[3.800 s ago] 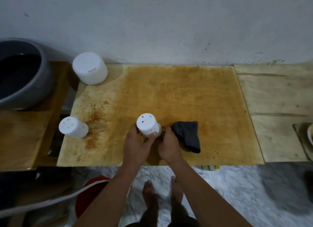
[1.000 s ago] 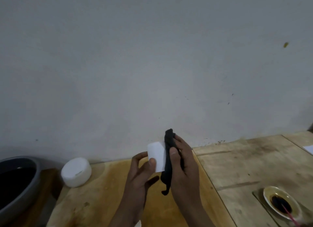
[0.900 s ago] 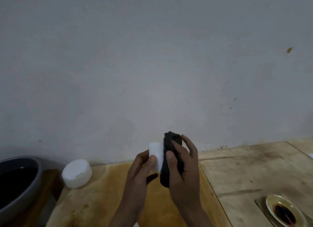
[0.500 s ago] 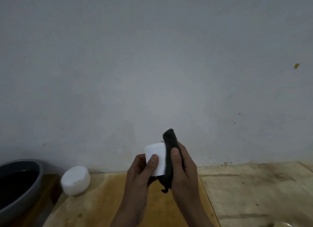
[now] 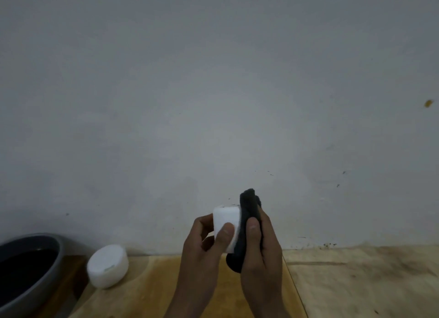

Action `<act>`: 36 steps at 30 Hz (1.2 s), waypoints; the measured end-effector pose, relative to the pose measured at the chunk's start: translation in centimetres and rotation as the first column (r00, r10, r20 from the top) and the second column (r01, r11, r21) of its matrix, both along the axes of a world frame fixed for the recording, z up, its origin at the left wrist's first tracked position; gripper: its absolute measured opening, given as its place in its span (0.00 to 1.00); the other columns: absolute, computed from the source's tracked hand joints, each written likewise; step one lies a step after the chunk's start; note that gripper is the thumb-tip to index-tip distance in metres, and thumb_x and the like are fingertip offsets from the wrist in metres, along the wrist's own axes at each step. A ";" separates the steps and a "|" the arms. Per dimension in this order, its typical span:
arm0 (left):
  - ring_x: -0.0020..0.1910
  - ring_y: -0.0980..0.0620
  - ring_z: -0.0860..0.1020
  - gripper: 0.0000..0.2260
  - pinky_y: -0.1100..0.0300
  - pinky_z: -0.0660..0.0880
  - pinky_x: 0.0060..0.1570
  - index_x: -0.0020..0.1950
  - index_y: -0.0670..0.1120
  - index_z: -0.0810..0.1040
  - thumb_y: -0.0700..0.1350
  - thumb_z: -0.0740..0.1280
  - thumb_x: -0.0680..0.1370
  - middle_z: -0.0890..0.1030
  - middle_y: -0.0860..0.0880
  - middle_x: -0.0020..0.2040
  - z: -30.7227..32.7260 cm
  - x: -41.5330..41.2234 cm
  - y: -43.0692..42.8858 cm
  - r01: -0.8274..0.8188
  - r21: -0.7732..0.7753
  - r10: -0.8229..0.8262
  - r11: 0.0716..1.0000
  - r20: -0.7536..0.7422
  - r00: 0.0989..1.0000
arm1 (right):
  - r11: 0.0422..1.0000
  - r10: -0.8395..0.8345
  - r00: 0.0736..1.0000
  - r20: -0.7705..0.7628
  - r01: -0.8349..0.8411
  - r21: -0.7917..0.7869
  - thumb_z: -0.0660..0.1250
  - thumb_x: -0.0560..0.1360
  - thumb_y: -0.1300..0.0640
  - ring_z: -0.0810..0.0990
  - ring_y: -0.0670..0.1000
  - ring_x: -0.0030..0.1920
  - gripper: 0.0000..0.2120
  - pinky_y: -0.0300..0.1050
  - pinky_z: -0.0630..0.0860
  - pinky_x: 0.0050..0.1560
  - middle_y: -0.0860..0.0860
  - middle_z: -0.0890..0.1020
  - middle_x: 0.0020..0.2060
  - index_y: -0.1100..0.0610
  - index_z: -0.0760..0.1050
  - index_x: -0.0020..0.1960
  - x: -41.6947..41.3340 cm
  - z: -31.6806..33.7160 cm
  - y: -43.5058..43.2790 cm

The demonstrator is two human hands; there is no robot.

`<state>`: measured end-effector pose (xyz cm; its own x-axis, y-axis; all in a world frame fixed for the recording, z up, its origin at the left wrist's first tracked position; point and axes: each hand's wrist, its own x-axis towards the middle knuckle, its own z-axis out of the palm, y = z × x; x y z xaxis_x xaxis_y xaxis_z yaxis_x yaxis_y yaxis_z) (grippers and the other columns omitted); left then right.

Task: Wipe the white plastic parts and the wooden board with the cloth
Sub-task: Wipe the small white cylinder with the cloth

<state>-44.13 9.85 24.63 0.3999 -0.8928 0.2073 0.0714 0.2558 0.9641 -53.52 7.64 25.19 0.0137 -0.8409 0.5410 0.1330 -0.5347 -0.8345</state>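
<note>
Head view: left hand point(image 5: 204, 249) grips a white plastic part point(image 5: 225, 222) raised above the wooden board point(image 5: 152, 291) — right hand point(image 5: 260, 253) clamps a dark cloth point(image 5: 247, 213) against its side. Second white part point(image 5: 108, 265) stands on the board's far-left corner, beside a grey basin point(image 5: 28, 268).

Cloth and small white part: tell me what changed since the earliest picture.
The left hand lifted the small white part off the wooden board; the right hand took up the cloth and presses it against the part. The larger white part stays by the gray basin.
</note>
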 end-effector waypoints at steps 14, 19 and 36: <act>0.49 0.56 0.84 0.24 0.65 0.80 0.41 0.60 0.50 0.78 0.59 0.74 0.68 0.85 0.50 0.53 0.2 0.3 -0.7 -0.002 -0.049 0.004 0.999 0.040 0.999 | 0.997 -0.070 0.986 0.154 0.073 -0.010 0.56 0.81 0.50 0.74 0.48 0.68 0.18 0.45 0.78 0.59 0.41 0.75 0.68 0.38 0.72 0.69 1.3 -0.8 -0.1; 0.54 0.52 0.84 0.24 0.56 0.82 0.51 0.60 0.53 0.83 0.67 0.71 0.71 0.86 0.53 0.53 0.1 1.5 -0.8 0.037 -0.002 -0.037 0.999 -0.002 0.999 | 0.977 0.051 0.979 0.198 -0.090 0.195 0.59 0.80 0.44 0.80 0.50 0.60 0.14 0.57 0.80 0.58 0.45 0.81 0.62 0.38 0.78 0.63 0.5 0.3 -0.8; 0.49 0.57 0.82 0.21 0.68 0.78 0.40 0.55 0.52 0.80 0.64 0.64 0.72 0.84 0.56 0.50 1.1 0.6 0.3 -0.158 -0.089 0.169 0.983 0.133 0.977 | 0.986 -0.069 0.995 0.075 0.056 0.157 0.55 0.85 0.49 0.81 0.44 0.53 0.15 0.39 0.79 0.47 0.40 0.81 0.55 0.42 0.74 0.67 0.3 0.6 0.6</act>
